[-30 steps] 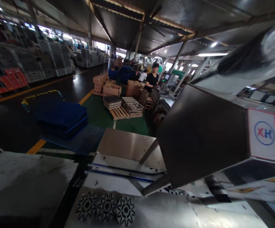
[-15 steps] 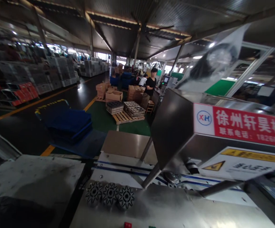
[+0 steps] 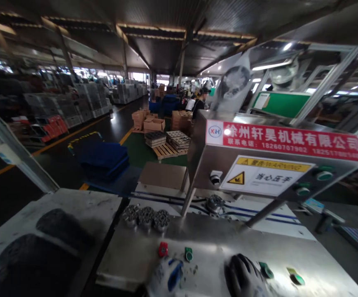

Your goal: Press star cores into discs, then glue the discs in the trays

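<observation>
My left hand [image 3: 165, 277], in a white glove with a blue patch, is at the bottom of the view, just below a red button [image 3: 163, 249] and a green button [image 3: 188, 254]. Motion blur smears its fingers. My right hand [image 3: 245, 275], in a pale and dark glove, hovers over the steel worktop [image 3: 216, 235], left of another green button [image 3: 266, 270]. Blur also hides whether it holds anything. Three slotted round metal cores [image 3: 146, 217] stand in a row at the worktop's back left. Another round metal part [image 3: 215, 203] sits beneath the control box.
The steel control box [image 3: 197, 154] with a red label stands on slanted posts. At left, several dark rounded pieces [image 3: 57, 225] lie on a pale table [image 3: 104, 198]. Beyond are blue stacked sheets [image 3: 103, 159], cartons [image 3: 154, 123], pallets and a person [image 3: 199, 105] in black.
My view has turned right and tipped down, bringing more of the worktop, the buttons and the whole label into sight. Both my hands have come into view at the bottom.
</observation>
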Motion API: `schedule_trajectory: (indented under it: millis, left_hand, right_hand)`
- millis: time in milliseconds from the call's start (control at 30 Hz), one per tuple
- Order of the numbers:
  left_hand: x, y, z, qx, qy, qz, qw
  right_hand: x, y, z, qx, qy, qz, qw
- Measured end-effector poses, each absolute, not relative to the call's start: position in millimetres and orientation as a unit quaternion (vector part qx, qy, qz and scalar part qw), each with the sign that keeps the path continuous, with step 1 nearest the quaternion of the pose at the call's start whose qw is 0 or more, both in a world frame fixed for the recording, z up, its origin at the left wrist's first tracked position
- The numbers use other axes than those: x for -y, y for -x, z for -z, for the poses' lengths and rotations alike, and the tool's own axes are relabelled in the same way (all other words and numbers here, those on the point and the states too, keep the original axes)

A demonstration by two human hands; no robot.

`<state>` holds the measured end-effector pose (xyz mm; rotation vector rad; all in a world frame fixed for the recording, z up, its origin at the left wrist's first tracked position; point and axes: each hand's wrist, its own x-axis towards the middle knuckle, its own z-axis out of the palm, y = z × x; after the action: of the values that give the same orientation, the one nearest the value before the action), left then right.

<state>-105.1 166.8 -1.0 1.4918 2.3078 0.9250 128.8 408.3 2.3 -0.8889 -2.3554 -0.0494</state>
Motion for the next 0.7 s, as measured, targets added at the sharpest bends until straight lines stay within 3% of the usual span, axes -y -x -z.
schedule_trajectory:
  millis: [367,533,700]
  left_hand:
    - [-162.7,84.6,-42.5,-0.833,-0.487,-0.260,0.015]
    - [-143.3,33.9,-53.9,-0.876,-0.348,-0.335,0.007]
    - [-88.8,0.5,-35.7,-0.912,-0.166,-0.376,-0.002]
  right_hand:
    - [-396.1,-133.4,-26.4,0.907,0.295,0.014,0.301]
    - [-397.8,-150.9,-34.1,0.925,0.277,-0.032,0.258]
    - [-403.2,-155.2,-38.7,0.936,0.244,-0.075,0.241]
